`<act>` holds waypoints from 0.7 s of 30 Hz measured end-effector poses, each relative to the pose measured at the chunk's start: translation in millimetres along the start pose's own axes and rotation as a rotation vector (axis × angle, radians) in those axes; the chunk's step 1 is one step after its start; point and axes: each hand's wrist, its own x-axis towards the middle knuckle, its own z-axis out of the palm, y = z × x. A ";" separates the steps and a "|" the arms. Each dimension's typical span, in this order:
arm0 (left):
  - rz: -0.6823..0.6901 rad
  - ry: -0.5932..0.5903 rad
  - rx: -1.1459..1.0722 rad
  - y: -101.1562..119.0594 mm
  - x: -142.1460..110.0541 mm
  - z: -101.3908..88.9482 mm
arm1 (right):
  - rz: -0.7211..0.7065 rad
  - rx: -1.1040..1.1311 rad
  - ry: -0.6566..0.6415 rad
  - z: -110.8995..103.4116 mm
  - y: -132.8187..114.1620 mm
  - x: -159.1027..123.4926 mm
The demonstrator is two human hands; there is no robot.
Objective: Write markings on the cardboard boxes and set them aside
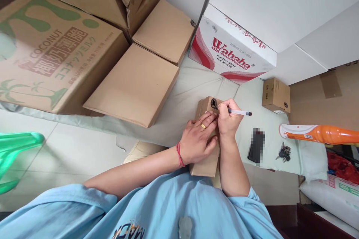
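A small brown cardboard box (204, 167) stands against my body at the edge of the covered surface. My left hand (198, 140) lies across its top, fingers stretched out and pressed flat on the cardboard. My right hand (229, 121) is closed around a pen (239, 112) with a clear barrel and a dark end. The pen's tip is at the far end of the box top, partly hidden by my fingers. Beside the tip is a dark, roughly square outline (213, 103) with a lighter middle.
Large cartons, including a coconut-printed carton (56, 52), stand on the left. At the back is a white Wahaha carton (230, 50). To the right are a small box (276, 95), a pixelated dark object (255, 147), keys (284, 152) and an orange bottle (316, 133).
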 end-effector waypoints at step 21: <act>-0.010 0.014 -0.003 0.3 -0.1 2.3 | 0.060 -0.008 -0.071 -0.5 4.8 5.4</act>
